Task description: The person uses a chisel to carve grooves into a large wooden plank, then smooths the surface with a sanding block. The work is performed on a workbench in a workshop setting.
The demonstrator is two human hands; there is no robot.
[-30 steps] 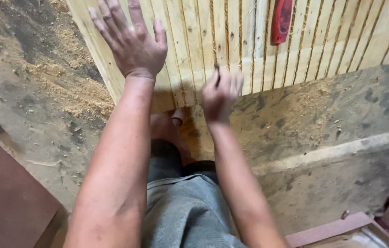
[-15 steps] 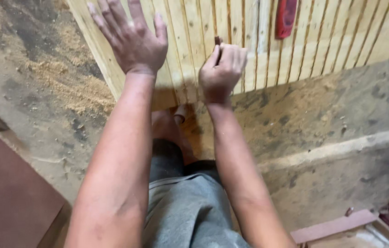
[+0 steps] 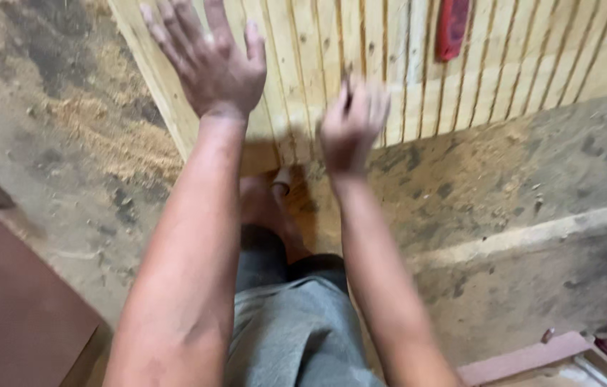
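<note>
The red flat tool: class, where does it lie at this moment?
In the head view the red flat tool lies at the top right on the pale grooved wooden panel, up and to the right of the right hand.

No packages, labels, signs or screens visible anywhere in view.

- single head-worn view, looks steeply down the person's own arms and lap
- faces forward onto a grooved wooden panel point(image 3: 332, 50) lying on the dusty floor point(image 3: 504, 186)
- close range: left hand point(image 3: 210, 61) and right hand point(image 3: 352, 125) fill the upper middle
- no second view
</note>
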